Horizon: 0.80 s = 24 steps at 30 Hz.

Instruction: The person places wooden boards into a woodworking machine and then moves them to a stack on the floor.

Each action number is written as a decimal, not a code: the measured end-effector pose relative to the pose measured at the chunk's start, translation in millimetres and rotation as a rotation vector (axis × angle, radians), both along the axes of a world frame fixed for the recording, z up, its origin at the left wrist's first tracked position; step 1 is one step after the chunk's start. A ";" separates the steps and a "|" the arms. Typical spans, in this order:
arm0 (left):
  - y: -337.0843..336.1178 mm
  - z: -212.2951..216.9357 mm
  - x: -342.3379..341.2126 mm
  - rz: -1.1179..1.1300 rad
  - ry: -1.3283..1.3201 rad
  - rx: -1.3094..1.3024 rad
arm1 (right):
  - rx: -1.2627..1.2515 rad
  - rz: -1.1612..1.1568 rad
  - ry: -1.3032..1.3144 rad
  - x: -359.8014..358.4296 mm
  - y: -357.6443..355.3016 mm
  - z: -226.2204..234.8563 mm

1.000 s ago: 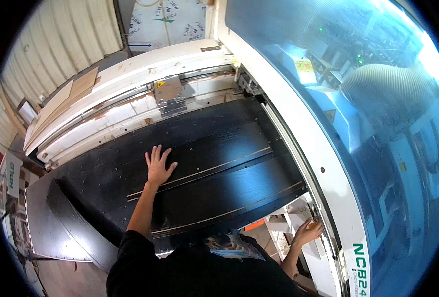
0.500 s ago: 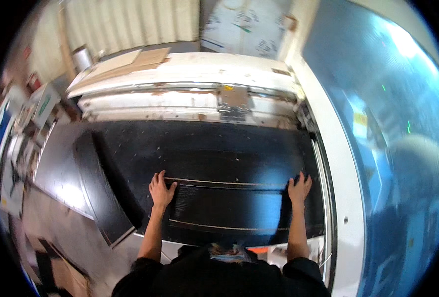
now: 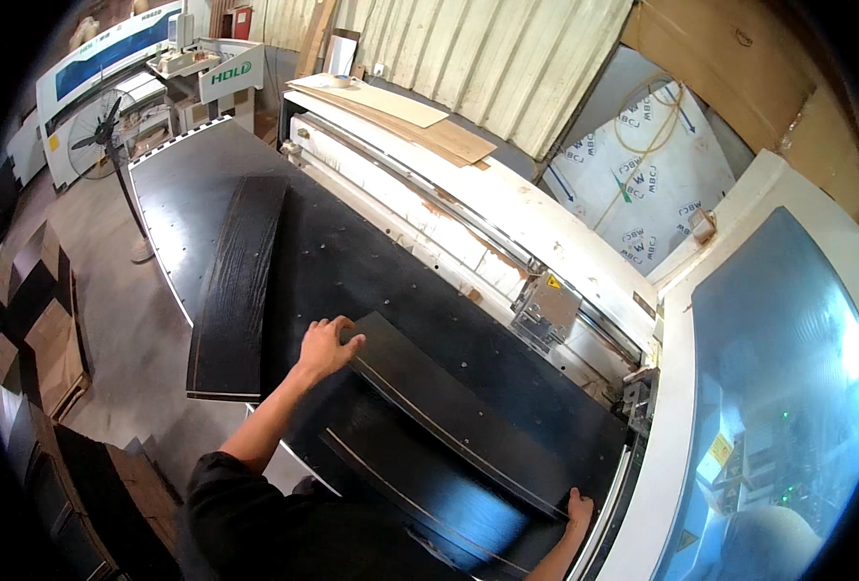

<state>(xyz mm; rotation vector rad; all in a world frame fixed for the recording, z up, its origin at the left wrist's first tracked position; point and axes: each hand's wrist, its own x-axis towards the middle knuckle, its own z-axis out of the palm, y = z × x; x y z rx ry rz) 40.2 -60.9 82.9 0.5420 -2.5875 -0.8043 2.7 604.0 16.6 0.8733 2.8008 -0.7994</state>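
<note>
- The left hand (image 3: 325, 347) is gripping the near-left end of a long black panel strip (image 3: 454, 412), fingers curled over its edge and thumb tucked against the side.
- The right hand (image 3: 580, 508) is clamping the opposite end of that same strip, down by the white frame of the machine (image 3: 676, 416), with its fingers wrapped over the corner.
- The strip is lying diagonally across the black machine bed (image 3: 352, 261), running from the left hand toward the lower right; its left end is looking slightly raised off the surface, though how far is hard to tell.
- A second cut black piece (image 3: 420, 489) is sitting just below the strip, on the side nearer the person, a thin pale cut line showing along its edge.
- Further left, a separate black woodgrain board (image 3: 236, 290) is resting on the bed, well apart from both hands, with its near end hanging past the bed's edge.
- Beyond the bed, pale plywood sheets (image 3: 400, 111) are lying on top of the white gantry (image 3: 468, 198).
- A standing fan (image 3: 110, 126) is sitting on the floor at far left, beside the bed's corner.
- The person's dark sleeve (image 3: 255, 504) is filling the lower edge.
</note>
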 end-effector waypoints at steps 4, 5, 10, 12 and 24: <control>-29.7 22.3 40.0 0.116 0.024 -0.073 | -0.202 -0.048 0.117 37.7 -42.2 -4.7; -37.7 28.8 51.1 0.129 0.017 -0.037 | -0.226 -0.050 0.164 46.2 -49.1 -12.8; -91.6 37.8 99.0 0.370 0.063 -0.168 | -0.578 -0.101 0.111 68.8 -151.4 29.0; -121.8 29.3 94.3 0.358 0.062 -0.162 | -0.643 -0.115 0.109 71.0 -174.7 28.0; -138.3 -1.3 130.6 0.282 -0.098 -0.217 | -1.537 0.585 -0.423 134.0 -410.8 62.1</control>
